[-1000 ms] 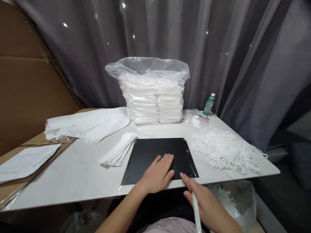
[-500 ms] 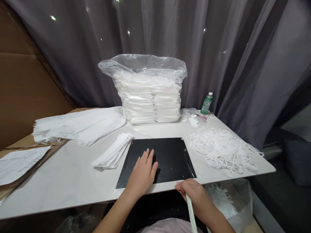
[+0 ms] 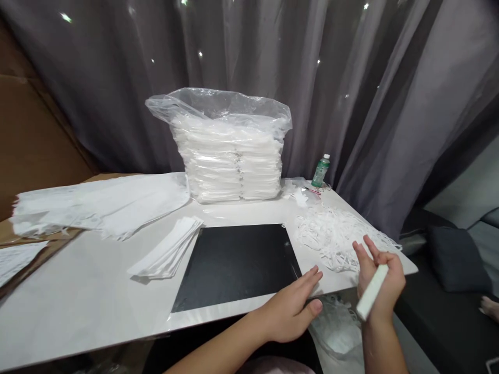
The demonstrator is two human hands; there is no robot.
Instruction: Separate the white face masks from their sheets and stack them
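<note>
My left hand [image 3: 293, 307] lies flat with fingers stretched out at the front right corner of a black mat [image 3: 234, 265] on the white table [image 3: 93, 301]. It holds nothing. My right hand [image 3: 380, 283] is raised off the table's right front corner, its fingers wrapped round a white strip [image 3: 371, 293]. Just beyond it lies a loose pile of white elastic loops [image 3: 331, 236]. A small stack of folded white pieces [image 3: 166, 253] sits left of the mat.
A clear plastic bag of stacked white pieces [image 3: 228, 148] stands at the back. A spread of white sheets [image 3: 101, 205] lies at the left, a green bottle [image 3: 320, 171] at the back right. Grey curtains hang behind. A clear bag [image 3: 335, 327] hangs below the table edge.
My left hand slid right across the mat to its front right corner. My right hand rose from below the table edge and moved right with the white strip. The view turned right.
</note>
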